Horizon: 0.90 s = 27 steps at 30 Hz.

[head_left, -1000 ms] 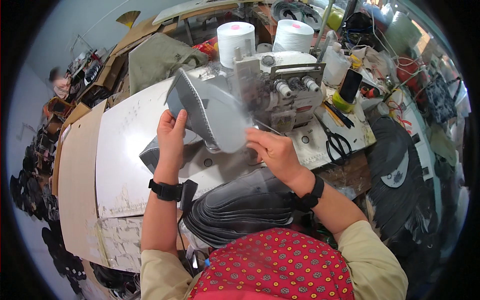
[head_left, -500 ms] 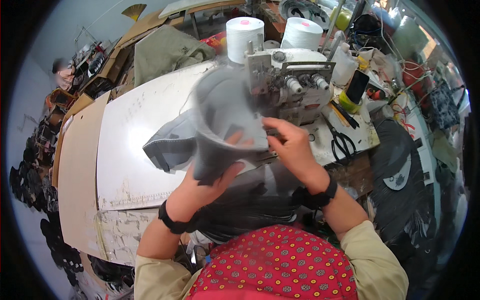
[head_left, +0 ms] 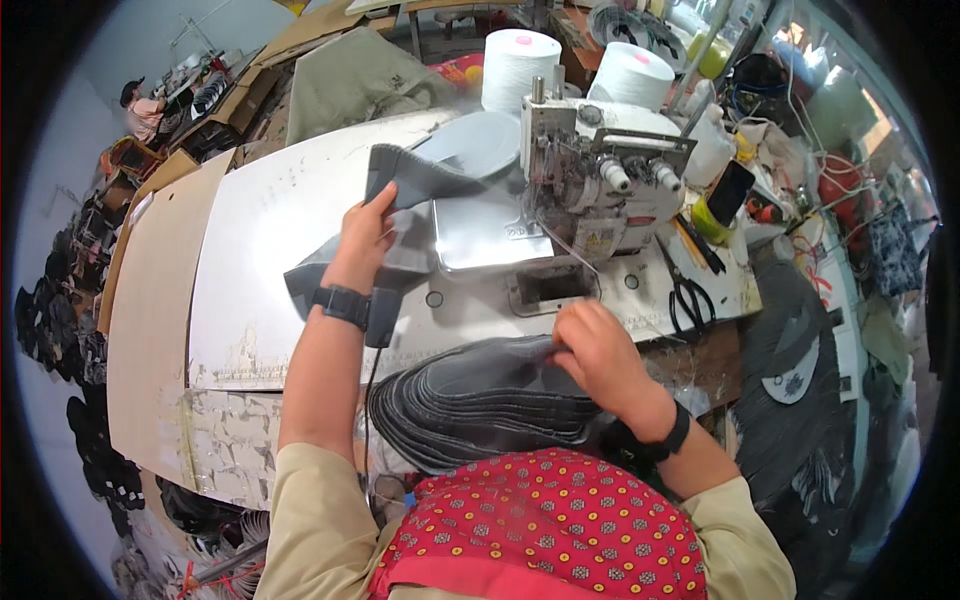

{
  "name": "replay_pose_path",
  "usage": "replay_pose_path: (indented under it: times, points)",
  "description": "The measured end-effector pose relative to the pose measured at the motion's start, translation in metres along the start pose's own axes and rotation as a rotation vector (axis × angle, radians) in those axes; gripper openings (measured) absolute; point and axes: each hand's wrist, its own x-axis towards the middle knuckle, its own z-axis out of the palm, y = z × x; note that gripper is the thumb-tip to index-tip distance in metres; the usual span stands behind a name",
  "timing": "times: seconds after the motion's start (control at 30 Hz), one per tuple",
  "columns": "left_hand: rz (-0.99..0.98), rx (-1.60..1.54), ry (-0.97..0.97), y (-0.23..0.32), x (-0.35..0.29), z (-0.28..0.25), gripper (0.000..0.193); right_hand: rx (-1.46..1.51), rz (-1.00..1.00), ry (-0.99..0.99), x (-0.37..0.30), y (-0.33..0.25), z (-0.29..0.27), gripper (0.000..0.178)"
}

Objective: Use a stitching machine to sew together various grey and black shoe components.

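My left hand (head_left: 368,228) reaches out over the white table, its fingers closed on the edge of a grey sewn fabric piece (head_left: 420,172), curved like a shoe upper. A second grey fabric piece (head_left: 325,262) lies below it, partly hidden by my forearm. Close to my body, my right hand (head_left: 598,358) pinches the upper right edge of a stack of dark grey fabric pieces (head_left: 470,400). How many layers it grips is hidden. The sewing machine (head_left: 600,180) stands beyond my right hand, with its metal plate (head_left: 485,235) bare.
Two white thread cones (head_left: 520,70) stand behind the machine. Black scissors (head_left: 690,303) lie at its right, near a phone (head_left: 730,190) in a yellow-green holder. More dark fabric (head_left: 775,400) hangs at the right. Far left, a person (head_left: 143,110) sits among materials.
The grey sewn piece has moved from in front of the machine to the far left in my left hand. My right hand has left it and come down to the stack.
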Motion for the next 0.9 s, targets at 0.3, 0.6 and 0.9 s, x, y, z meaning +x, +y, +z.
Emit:
replay_pose_path:
  times: [0.3, 0.6, 0.9]
  points:
    - [0.516, 1.343, 0.807, 0.045, 0.021, -0.162, 0.037, 0.354, 0.173, 0.432, -0.024, -0.008, -0.107, 0.021]
    - [0.183, 0.775, -0.072, 0.033, -0.077, -0.028, 0.044, 1.088, 0.687, 0.1, 0.065, 0.018, -0.008, 0.02]
    - [0.671, 0.572, -0.304, 0.023, -0.067, 0.054, 0.018, 0.684, 0.582, 0.31, 0.067, 0.011, 0.023, 0.016]
